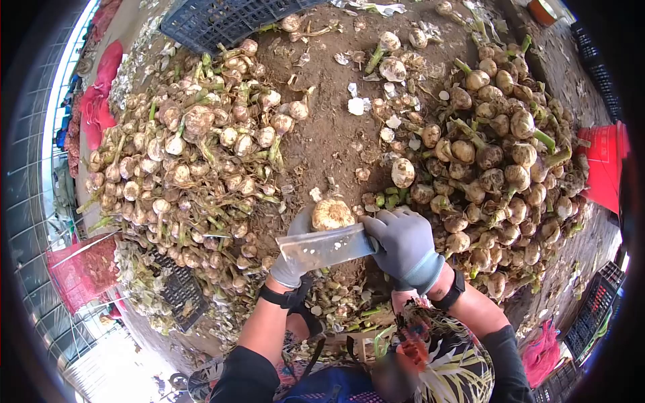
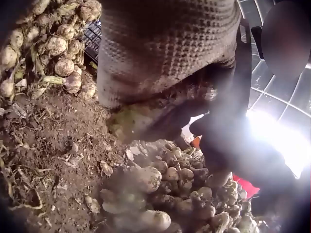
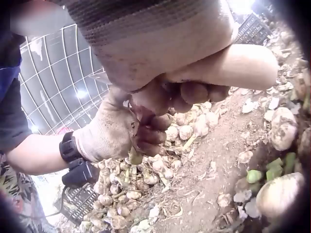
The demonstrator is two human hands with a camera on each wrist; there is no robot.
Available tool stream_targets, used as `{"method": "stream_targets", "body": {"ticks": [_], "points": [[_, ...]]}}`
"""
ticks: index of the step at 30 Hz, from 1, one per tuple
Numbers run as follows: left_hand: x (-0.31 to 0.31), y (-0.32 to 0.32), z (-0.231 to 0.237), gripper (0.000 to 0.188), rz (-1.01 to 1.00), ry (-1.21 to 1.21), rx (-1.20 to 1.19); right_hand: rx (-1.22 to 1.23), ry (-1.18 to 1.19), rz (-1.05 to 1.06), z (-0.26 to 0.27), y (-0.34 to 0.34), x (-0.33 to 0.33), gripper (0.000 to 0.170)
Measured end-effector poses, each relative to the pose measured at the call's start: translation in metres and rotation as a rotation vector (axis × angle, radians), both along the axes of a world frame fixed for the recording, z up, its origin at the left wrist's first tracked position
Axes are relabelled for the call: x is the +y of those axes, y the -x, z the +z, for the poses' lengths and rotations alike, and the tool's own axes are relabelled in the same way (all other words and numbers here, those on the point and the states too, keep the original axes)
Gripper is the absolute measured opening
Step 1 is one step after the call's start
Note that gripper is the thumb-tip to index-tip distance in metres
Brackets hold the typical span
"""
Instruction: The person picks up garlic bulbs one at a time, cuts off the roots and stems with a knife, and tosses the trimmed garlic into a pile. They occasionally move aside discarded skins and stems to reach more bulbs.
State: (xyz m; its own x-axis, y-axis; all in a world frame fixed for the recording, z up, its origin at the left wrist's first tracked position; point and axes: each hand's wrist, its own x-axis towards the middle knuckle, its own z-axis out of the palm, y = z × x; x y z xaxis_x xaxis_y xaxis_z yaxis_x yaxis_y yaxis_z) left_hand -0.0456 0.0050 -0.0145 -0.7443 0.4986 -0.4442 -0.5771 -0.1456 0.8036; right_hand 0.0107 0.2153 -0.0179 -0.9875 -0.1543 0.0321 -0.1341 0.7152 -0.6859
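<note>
Both hands wear light grey gloves. My left hand (image 1: 287, 272) grips a garlic bulb (image 1: 332, 213), its pale, round face turned up in the head view. My right hand (image 1: 406, 245) curls round a knife whose wide, wet blade (image 1: 326, 246) lies across the near side of the bulb, pointing left. Pale bits stick to the blade. From the right glove juts the knife's wooden handle (image 3: 238, 65) in the right wrist view; there the left hand (image 3: 109, 128) appears just beyond, fingers bent. In the left wrist view, the left glove (image 2: 165, 53) hides much of the bulb.
Heaps of garlic with stems lie at left (image 1: 195, 141) and right (image 1: 497, 154), with bare soil (image 1: 329, 148) between them. A dark crate (image 1: 235, 20) stands at the far side, a red bucket (image 1: 603, 164) on the right. Cut stem pieces (image 3: 274, 170) lie near the right heap.
</note>
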Motion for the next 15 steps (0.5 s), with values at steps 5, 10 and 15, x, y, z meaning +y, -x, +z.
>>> {"method": "stream_targets", "body": {"ticks": [5, 10, 15], "points": [[-0.004, -0.004, 0.005, 0.042, -0.083, 0.24, 0.167, -0.049, 0.047, 0.033, 0.01, 0.0, 0.0, 0.025], [-0.015, -0.005, 0.011, 0.085, -0.169, 0.308, 0.128, -0.129, 0.063, 0.033, -0.001, -0.007, -0.004, 0.022], [-0.033, -0.015, -0.004, 0.101, -0.134, 0.309, 0.082, -0.107, 0.113, 0.014, -0.01, -0.01, -0.004, 0.022]]}}
